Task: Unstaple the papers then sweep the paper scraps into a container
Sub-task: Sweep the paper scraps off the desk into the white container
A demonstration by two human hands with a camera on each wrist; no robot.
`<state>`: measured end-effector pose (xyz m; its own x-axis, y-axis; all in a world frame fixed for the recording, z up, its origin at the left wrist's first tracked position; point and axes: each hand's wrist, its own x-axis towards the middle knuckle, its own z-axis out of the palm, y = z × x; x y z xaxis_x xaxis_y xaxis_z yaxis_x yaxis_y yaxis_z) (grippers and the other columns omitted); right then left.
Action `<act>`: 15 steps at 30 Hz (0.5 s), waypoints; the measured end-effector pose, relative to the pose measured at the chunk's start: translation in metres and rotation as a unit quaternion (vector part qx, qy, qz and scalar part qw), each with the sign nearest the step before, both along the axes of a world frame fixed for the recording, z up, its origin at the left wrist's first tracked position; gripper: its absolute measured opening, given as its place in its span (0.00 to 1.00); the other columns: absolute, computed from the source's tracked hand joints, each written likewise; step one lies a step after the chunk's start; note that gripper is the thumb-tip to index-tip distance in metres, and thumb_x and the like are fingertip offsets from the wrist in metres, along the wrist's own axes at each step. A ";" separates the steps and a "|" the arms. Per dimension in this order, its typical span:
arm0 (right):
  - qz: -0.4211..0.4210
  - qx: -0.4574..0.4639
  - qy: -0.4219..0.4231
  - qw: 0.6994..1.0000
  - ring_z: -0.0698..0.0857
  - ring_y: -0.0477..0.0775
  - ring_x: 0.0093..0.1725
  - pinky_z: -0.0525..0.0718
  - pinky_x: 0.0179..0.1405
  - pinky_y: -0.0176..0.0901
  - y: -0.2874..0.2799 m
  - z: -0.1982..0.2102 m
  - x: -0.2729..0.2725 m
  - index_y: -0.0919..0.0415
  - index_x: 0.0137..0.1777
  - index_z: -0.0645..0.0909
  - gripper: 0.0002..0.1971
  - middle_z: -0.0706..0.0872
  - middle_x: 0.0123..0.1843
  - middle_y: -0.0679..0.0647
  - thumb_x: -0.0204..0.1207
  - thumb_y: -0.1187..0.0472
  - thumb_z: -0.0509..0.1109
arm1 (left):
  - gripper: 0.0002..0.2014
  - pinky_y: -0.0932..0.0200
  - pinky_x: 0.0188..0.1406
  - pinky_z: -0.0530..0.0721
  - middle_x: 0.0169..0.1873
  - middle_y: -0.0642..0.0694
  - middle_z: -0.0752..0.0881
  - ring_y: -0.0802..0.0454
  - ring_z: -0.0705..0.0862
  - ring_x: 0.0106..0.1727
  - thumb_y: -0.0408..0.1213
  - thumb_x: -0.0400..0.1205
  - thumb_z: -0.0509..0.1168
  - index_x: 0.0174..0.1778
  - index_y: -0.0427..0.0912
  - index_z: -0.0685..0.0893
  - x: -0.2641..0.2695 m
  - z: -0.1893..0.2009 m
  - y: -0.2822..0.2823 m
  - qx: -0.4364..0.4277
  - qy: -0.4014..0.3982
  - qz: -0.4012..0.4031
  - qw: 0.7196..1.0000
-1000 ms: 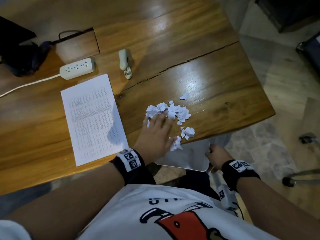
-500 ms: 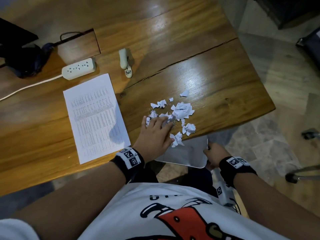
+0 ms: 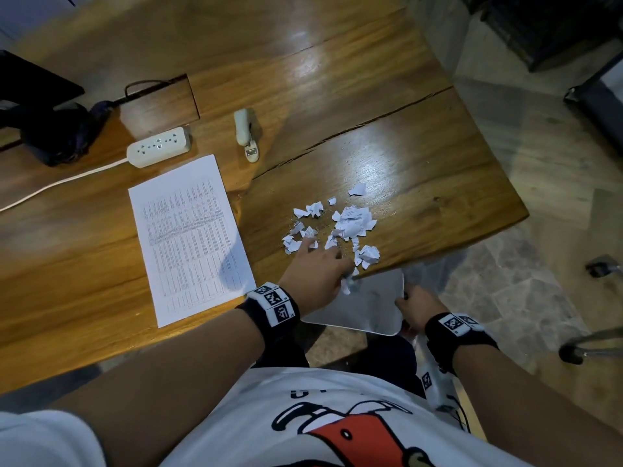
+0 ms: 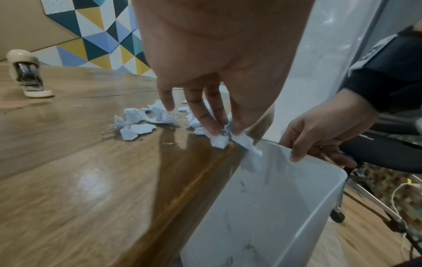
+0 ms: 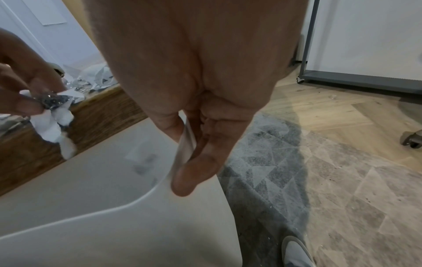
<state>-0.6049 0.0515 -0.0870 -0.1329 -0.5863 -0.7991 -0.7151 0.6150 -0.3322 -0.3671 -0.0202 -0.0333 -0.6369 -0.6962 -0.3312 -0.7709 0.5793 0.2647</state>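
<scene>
Since the earlier frame, the left hand (image 3: pixel 317 269) has drawn back from the middle of the scatter to the near table edge (image 4: pixel 200 173), dragging a few paper scraps (image 4: pixel 230 139) with it; those now tip over the edge into the white container (image 3: pixel 371 305). Its fingers (image 4: pixel 206 112) are straight and close together, pressing the scraps against the wood. Most scraps (image 3: pixel 350 220) remain on the table (image 3: pixel 438 136) further back, so several more passes look necessary. The right hand (image 5: pixel 198 144) pinches the container's rim, thumb inside and fingers outside, holding it just below the edge. Beside the scatter lie the printed sheet (image 3: pixel 188 237) and, beyond it, the stapler (image 3: pixel 244 134).
</scene>
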 end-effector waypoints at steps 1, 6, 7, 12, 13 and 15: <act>0.003 0.000 0.002 1.000 0.90 0.70 0.56 0.88 0.53 0.54 0.000 0.001 0.000 0.65 0.65 0.85 0.16 0.91 0.59 0.70 0.82 0.62 0.64 | 0.07 0.31 0.83 0.69 0.51 0.49 0.88 0.45 0.91 0.51 0.39 0.87 0.67 0.56 0.55 0.88 -0.002 0.000 0.002 0.007 0.001 -0.007 1.000; 0.001 -0.002 0.006 1.000 0.90 0.67 0.49 0.89 0.47 0.53 0.001 0.000 0.000 0.65 0.62 0.85 0.14 0.92 0.58 0.69 0.82 0.60 0.64 | 0.15 0.28 0.83 0.72 0.56 0.48 0.89 0.45 0.91 0.56 0.37 0.85 0.67 0.67 0.53 0.88 -0.005 -0.002 0.017 0.049 0.006 -0.058 0.997; 0.002 -0.002 0.007 1.000 0.89 0.66 0.47 0.88 0.43 0.51 0.001 0.001 0.000 0.65 0.62 0.85 0.14 0.92 0.58 0.69 0.82 0.60 0.64 | 0.16 0.28 0.83 0.71 0.56 0.48 0.89 0.44 0.91 0.57 0.38 0.85 0.68 0.69 0.53 0.87 -0.005 0.000 0.020 0.050 0.006 -0.067 0.996; 0.008 -0.004 0.004 1.000 0.91 0.69 0.55 0.89 0.53 0.55 0.002 0.001 0.003 0.62 0.59 0.85 0.11 0.92 0.59 0.68 0.82 0.60 0.64 | 0.20 0.31 0.82 0.71 0.66 0.46 0.87 0.43 0.86 0.66 0.46 0.87 0.68 0.75 0.52 0.83 0.003 0.007 0.017 0.023 0.036 -0.036 0.998; 0.007 -0.003 0.002 1.000 0.91 0.69 0.52 0.89 0.49 0.53 0.001 0.002 0.003 0.62 0.56 0.85 0.10 0.92 0.57 0.68 0.83 0.60 0.64 | 0.20 0.32 0.82 0.72 0.69 0.46 0.86 0.41 0.84 0.70 0.49 0.87 0.67 0.76 0.52 0.82 0.007 0.009 0.013 0.012 0.036 -0.007 0.999; 0.005 -0.006 0.002 1.000 0.90 0.68 0.46 0.87 0.40 0.49 0.001 0.002 0.004 0.64 0.55 0.85 0.11 0.92 0.55 0.69 0.83 0.61 0.64 | 0.23 0.31 0.85 0.70 0.77 0.44 0.81 0.38 0.78 0.79 0.54 0.88 0.66 0.78 0.53 0.79 0.017 0.009 0.005 -0.013 0.021 0.074 0.997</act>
